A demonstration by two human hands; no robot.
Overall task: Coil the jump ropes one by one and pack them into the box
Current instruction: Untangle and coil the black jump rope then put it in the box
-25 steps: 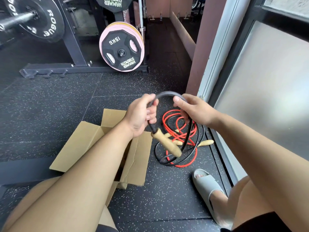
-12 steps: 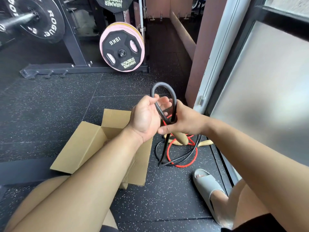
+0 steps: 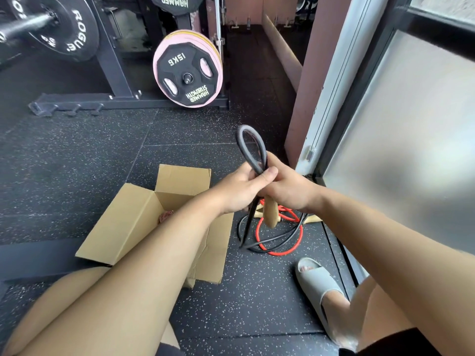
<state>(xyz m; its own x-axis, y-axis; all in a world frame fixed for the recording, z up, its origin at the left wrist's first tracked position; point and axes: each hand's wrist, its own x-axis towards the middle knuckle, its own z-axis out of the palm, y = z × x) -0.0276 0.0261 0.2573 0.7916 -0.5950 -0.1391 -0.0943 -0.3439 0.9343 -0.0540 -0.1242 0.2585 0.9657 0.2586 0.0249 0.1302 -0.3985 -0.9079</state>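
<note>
A black, white-flecked rubber gym floor [image 3: 102,155] carries an open cardboard box [image 3: 120,222], flaps spread, left of centre. Just beside it to the right lie tangled loops of a red jump rope [image 3: 279,253] and a black rope [image 3: 253,246], with a pale wooden handle [image 3: 312,219] among them. A grey slide sandal [image 3: 318,286], foot inside, rests nearer the camera. A dark rack base [image 3: 123,102] sits farther back.

Gym, weight plates [image 3: 188,73] on a rack [image 3: 110,73], speckled rubber floor [image 3: 77,150]
</note>
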